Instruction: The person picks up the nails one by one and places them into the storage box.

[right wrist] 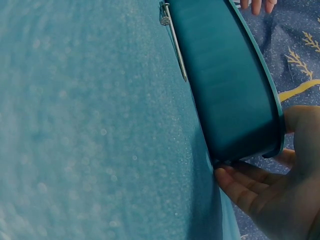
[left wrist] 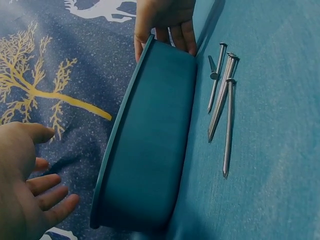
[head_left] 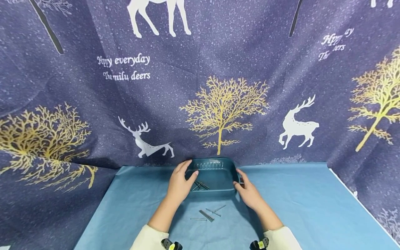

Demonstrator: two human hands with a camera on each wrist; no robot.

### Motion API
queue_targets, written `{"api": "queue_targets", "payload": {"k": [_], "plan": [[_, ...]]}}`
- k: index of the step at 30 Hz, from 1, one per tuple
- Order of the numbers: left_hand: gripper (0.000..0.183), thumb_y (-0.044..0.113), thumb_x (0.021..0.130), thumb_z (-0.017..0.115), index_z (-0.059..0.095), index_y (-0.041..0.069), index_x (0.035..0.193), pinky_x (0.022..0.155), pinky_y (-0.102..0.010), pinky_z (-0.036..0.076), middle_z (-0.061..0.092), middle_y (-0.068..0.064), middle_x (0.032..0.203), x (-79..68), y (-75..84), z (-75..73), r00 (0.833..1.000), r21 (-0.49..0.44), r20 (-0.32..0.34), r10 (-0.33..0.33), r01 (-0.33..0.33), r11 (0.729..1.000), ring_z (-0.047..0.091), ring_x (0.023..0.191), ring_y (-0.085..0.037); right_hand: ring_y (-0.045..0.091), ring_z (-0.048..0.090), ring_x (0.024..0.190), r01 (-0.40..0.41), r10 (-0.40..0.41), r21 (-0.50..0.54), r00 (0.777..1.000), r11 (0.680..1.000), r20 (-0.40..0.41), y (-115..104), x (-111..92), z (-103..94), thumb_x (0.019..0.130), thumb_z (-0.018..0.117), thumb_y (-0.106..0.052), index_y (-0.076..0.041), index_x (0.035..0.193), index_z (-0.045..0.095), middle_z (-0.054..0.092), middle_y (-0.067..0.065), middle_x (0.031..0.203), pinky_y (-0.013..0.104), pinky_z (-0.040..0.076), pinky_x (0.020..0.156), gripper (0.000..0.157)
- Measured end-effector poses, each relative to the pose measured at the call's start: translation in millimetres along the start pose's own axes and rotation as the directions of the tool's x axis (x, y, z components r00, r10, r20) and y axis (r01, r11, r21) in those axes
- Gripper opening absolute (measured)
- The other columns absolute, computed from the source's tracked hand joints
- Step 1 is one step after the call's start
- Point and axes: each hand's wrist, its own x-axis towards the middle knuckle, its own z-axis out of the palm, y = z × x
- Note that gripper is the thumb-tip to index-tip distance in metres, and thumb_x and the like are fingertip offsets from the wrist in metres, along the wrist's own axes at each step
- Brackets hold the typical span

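Note:
A teal plastic tray [head_left: 220,177] with a raised rim stands at the back of the blue cloth. Several nails [head_left: 203,185] lie loose in its left front part. My right hand [head_left: 250,195] holds the tray's right end; in the right wrist view the thumb is at the rim and the fingers [right wrist: 240,187] curl at the bottom edge. My left hand [head_left: 179,184] is at the left end, thumb over the inside; in the left wrist view its loosely spread fingers [left wrist: 52,192] stand apart from the tray wall. More steel nails [left wrist: 229,130] lie on the cloth in front.
The blue cloth [head_left: 290,194] covers the table. Right behind the tray hangs a dark blue curtain [head_left: 200,139] printed with white deer and yellow trees. Another stretch of curtain borders the table on the left.

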Motion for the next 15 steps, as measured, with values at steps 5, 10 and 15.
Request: {"api": "queue_targets", "payload": {"k": [5, 10, 15], "plan": [[0.057, 0.038, 0.097, 0.068, 0.053, 0.017, 0.148, 0.108, -0.054, 0.046, 0.052, -0.01, 0.151, -5.9, 0.7, -4.2, 1.0, 0.005, 0.003, 0.008, -0.008, 1.0, 0.05, 0.139, -0.034, 0.04, 0.062, 0.123, -0.001, 0.001, 0.003, 1.0, 1.0, 0.002, 1.1, 0.7, 0.3, 0.106, 0.05, -0.028, -0.019, 0.16, 0.026, 0.053, 0.031, 0.142, 0.059, 0.046, 0.102, 0.06], [0.058, 0.04, 0.097, 0.068, 0.052, 0.02, 0.148, 0.103, -0.051, 0.051, 0.051, -0.007, 0.152, -11.3, 0.2, -7.2, 1.0, 0.011, 0.016, 0.001, -0.001, 1.0, 0.052, 0.137, -0.032, 0.041, 0.061, 0.125, -0.005, 0.005, -0.008, 1.0, 1.0, 0.006, 1.1, 1.1, 0.7, 0.106, 0.05, -0.028, -0.019, 0.16, 0.026, 0.052, 0.031, 0.144, 0.06, 0.046, 0.103, 0.06], [0.058, 0.041, 0.097, 0.067, 0.051, 0.022, 0.149, 0.107, -0.057, 0.046, 0.05, -0.005, 0.153, -19.1, -0.5, -8.3, 1.0, 0.028, 0.03, -0.006, 0.005, 1.0, 0.049, 0.139, -0.034, 0.042, 0.06, 0.125, -0.003, 0.003, -0.002, 1.0, 1.0, 0.004, 0.5, 0.7, 0.9, 0.106, 0.051, -0.028, -0.018, 0.16, 0.026, 0.051, 0.032, 0.144, 0.06, 0.046, 0.103, 0.06]]}}
